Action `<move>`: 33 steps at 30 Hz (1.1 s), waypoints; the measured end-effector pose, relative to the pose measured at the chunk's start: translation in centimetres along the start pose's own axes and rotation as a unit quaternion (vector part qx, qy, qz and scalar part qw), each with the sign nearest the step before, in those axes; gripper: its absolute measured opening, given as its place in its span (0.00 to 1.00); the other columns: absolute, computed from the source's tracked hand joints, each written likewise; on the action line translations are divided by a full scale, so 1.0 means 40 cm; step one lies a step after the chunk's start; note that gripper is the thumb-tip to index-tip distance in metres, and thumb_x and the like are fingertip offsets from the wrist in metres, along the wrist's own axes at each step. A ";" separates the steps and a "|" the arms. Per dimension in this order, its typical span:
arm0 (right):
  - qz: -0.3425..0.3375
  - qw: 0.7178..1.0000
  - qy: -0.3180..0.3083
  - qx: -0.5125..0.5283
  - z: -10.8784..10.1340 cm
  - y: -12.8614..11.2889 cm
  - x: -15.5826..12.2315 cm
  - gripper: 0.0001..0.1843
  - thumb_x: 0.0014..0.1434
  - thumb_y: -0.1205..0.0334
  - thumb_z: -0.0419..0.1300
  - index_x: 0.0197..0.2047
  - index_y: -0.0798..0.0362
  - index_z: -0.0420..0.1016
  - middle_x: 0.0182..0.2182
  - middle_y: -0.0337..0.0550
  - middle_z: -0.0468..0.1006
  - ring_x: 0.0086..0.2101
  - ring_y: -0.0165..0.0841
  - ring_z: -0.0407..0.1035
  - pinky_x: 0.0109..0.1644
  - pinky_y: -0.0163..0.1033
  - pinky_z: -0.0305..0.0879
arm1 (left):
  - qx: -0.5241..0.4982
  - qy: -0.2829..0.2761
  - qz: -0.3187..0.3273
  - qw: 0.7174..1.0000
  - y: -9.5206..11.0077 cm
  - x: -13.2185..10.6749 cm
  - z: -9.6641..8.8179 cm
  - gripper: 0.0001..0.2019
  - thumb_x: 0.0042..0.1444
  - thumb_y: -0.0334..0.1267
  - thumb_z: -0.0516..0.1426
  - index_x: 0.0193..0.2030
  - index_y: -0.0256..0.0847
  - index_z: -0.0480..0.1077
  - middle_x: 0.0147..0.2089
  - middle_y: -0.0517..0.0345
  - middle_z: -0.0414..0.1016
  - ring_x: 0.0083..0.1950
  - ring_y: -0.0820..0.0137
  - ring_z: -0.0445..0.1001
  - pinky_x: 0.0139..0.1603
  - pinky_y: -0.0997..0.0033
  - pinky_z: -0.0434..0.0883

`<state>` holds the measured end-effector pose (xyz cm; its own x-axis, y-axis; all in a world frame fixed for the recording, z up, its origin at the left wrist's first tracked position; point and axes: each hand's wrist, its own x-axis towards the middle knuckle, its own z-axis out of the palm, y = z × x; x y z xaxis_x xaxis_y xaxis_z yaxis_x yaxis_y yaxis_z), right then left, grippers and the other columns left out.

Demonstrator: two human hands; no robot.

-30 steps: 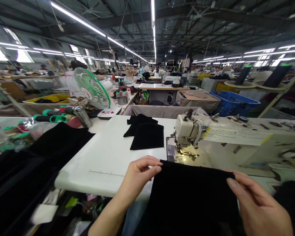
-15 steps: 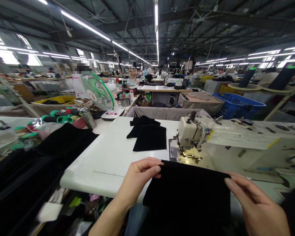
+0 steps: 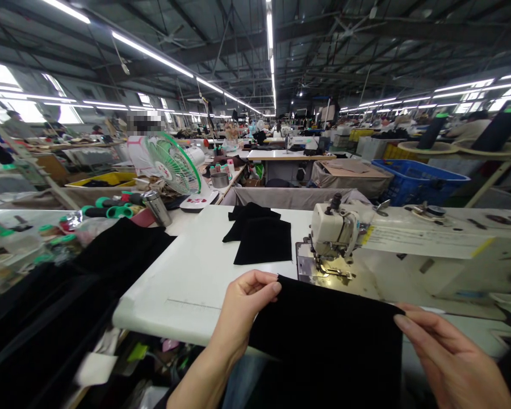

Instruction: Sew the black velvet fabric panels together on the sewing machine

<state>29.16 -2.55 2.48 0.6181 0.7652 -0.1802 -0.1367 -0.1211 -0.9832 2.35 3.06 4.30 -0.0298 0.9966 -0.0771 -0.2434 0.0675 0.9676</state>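
A black fabric piece (image 3: 327, 335) hangs stretched between my two hands in front of the sewing machine (image 3: 334, 227). My left hand (image 3: 249, 298) pinches its upper left corner between thumb and fingers. At the upper right corner, my right hand (image 3: 447, 341) grips the cloth the same way. The fabric's top edge slopes down to the right, and its lower part runs out of view. Beyond my left hand, several black cut pieces (image 3: 264, 241) lie overlapping on the white table (image 3: 174, 284), left of the machine's needle area.
Black cloth (image 3: 76, 284) drapes over the left side, near a metal flask (image 3: 156, 207) and thread cones (image 3: 119, 211). A green-rimmed fan (image 3: 174, 165) stands behind them. Far right are a blue crate (image 3: 421, 179) and a thread stand (image 3: 434, 149). People sit at work in the background.
The view has shifted slightly, so the surroundings appear a little further right. Both hands keep hold of the fabric corners, and the cloth stays stretched between them.
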 end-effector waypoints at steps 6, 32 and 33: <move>-0.014 1.000 -0.009 0.007 -0.014 0.008 0.014 0.27 0.23 0.40 0.77 0.23 0.50 0.80 0.38 0.45 0.83 0.52 0.47 0.72 0.53 0.34 0.70 | -0.008 0.004 -0.003 1.000 0.007 0.000 0.014 0.08 0.41 0.36 0.70 0.27 0.37 0.78 0.30 0.59 0.76 0.29 0.75 0.69 0.32 0.76 0.67; -0.117 0.979 -0.165 0.037 -0.006 -0.002 0.032 0.18 0.46 0.47 0.74 0.27 0.51 0.76 0.37 0.45 0.80 0.40 0.39 0.73 0.45 0.39 0.70 | 0.022 0.080 -0.007 0.997 0.038 0.017 0.013 0.20 0.23 0.37 0.75 0.20 0.39 0.70 0.31 0.65 0.73 0.29 0.78 0.68 0.28 0.88 0.72; -0.118 0.979 -0.166 0.030 -0.004 0.006 0.037 0.19 0.47 0.46 0.73 0.29 0.51 0.76 0.36 0.44 0.79 0.40 0.38 0.73 0.44 0.39 0.70 | 0.025 0.075 -0.001 0.997 0.040 0.015 0.013 0.20 0.24 0.38 0.75 0.21 0.39 0.70 0.31 0.65 0.73 0.29 0.78 0.68 0.28 0.88 0.72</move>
<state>30.17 -1.53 1.99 0.3537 0.9318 0.0819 -0.0716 0.1142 -0.9909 2.46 3.78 5.93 -0.1750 0.9783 -0.1106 -0.1947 0.0758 0.9779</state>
